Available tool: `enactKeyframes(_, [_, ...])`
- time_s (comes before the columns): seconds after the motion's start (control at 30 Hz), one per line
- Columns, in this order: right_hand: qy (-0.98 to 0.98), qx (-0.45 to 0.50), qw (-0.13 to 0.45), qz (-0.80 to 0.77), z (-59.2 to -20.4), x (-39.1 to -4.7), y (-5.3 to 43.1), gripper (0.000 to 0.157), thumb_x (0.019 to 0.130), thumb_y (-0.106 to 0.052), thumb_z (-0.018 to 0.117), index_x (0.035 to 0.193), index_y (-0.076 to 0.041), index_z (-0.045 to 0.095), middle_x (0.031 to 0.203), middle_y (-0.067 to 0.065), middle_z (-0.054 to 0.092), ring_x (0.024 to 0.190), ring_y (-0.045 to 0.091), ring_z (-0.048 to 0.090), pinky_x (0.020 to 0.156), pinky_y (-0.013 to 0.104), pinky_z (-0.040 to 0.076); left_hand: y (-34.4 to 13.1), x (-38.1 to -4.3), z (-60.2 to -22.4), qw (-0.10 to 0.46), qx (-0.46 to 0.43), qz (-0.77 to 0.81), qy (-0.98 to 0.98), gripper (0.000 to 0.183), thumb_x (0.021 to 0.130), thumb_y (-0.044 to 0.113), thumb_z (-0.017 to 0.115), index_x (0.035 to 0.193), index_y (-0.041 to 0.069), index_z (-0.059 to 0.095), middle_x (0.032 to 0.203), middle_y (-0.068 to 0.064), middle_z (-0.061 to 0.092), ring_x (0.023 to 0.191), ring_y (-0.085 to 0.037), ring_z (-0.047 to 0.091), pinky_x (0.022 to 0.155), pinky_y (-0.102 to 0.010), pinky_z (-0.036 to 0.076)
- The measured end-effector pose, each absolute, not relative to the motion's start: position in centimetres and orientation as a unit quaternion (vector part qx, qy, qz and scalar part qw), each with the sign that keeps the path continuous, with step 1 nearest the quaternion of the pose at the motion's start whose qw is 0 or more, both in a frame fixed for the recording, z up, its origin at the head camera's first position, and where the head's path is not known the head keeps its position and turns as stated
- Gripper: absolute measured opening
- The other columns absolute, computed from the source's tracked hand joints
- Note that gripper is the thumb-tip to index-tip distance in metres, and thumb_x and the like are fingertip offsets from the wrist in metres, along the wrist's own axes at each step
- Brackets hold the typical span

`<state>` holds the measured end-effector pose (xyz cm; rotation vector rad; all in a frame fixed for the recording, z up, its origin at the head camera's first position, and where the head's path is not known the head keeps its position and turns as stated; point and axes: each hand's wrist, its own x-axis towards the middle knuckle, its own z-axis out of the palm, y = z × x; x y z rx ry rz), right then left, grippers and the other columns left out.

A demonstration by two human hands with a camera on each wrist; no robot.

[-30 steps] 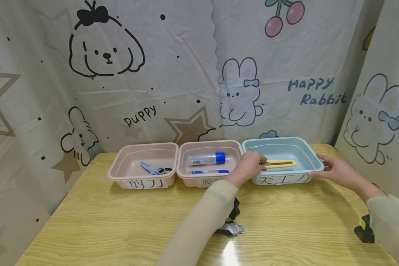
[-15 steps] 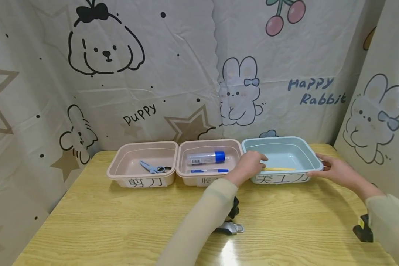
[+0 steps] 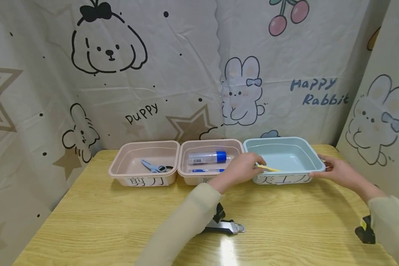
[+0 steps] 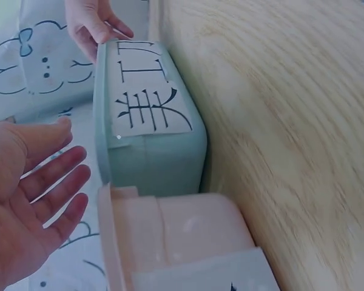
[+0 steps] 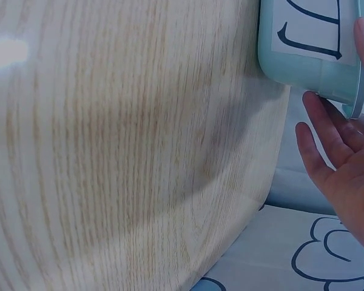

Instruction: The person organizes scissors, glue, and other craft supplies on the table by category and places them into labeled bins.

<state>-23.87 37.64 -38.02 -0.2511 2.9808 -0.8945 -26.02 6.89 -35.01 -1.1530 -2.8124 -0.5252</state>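
Observation:
At the left end of the light blue bin (image 3: 286, 179), my left hand (image 3: 241, 168) hovers with its fingers spread and holding nothing, as the left wrist view shows. A yellow utility knife (image 3: 269, 169) lies low inside that bin, partly hidden by the front rim and the hand. My right hand (image 3: 339, 171) grips the bin's right end, thumb on the front of the rim and fingers at the end wall. On the table below my left forearm lies a silver and black utility knife (image 3: 224, 226), its left part covered by the sleeve and wrist camera.
Left of the blue bin stands a pink bin (image 3: 186, 179) with a clear blue-capped glue bottle (image 3: 206, 157) and a blue-and-white stick-shaped item (image 3: 203, 170). Another pink bin (image 3: 119, 176) holds light blue scissors (image 3: 153, 167). All three bear labels. A patterned curtain (image 3: 186, 74) hangs behind.
The yellow utility knife has gone from my left fingers down into the blue bin. My left hand has let go and drawn back leftward. The right hand stays on the bin.

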Motion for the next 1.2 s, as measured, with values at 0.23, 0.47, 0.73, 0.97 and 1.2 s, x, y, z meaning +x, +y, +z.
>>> enactKeyframes(0.23, [0.954,-0.086,0.009,-0.288,-38.2,-23.7,37.7,0.090,0.071,-0.042,0.063,0.128,0.013,0.021,0.105,0.032,0.049,0.088,0.036,0.053,0.067,0.040,0.047,4.6,-24.7,-34.9,0.023,-0.386,-0.166,-0.907,0.022,0.079,0.025,0.059,0.100,0.019,0.063,0.094,0.009,0.060,0.079,-0.001,0.053,0.062,-0.011,0.040])
enactKeyframes(0.47, [0.955,-0.083,0.011,-0.286,-38.3,-23.7,37.7,0.090,0.071,-0.043,0.063,0.129,0.012,0.021,0.105,0.032,0.049,0.088,0.035,0.053,0.065,0.039,0.046,2.3,-23.6,-35.7,0.018,-0.408,-0.179,-0.895,0.021,0.077,0.025,0.062,0.097,0.019,0.064,0.089,0.013,0.060,0.073,-0.001,0.049,0.062,-0.011,0.039])
enactKeyframes(0.73, [0.955,-0.077,0.014,-0.285,-38.2,-23.7,37.6,0.091,0.072,-0.044,0.062,0.129,0.012,0.019,0.105,0.032,0.049,0.088,0.036,0.053,0.067,0.041,0.046,-0.5,-21.9,-36.7,-0.015,-0.407,-0.199,-0.891,0.024,0.077,0.029,0.062,0.099,0.019,0.062,0.096,0.010,0.060,0.081,-0.003,0.053,0.069,-0.013,0.040])
enactKeyframes(0.97, [0.956,-0.074,0.017,-0.284,-38.1,-23.7,37.6,0.092,0.072,-0.045,0.061,0.129,0.012,0.018,0.107,0.033,0.047,0.090,0.038,0.051,0.069,0.045,0.045,-3.1,-20.4,-37.4,-0.077,-0.374,-0.201,-0.902,0.029,0.076,0.032,0.062,0.104,0.022,0.060,0.098,0.011,0.056,0.083,-0.007,0.052,0.067,-0.016,0.041])
enactKeyframes(1.2, [0.956,-0.076,0.014,-0.284,-37.9,-23.7,37.6,0.091,0.072,-0.045,0.061,0.129,0.012,0.019,0.107,0.033,0.048,0.090,0.038,0.051,0.069,0.045,0.045,-5.2,-19.4,-38.7,-0.111,-0.372,-0.197,-0.900,0.040,0.070,0.039,0.066,0.106,0.022,0.059,0.100,0.011,0.053,0.086,-0.007,0.052,0.070,-0.019,0.041])
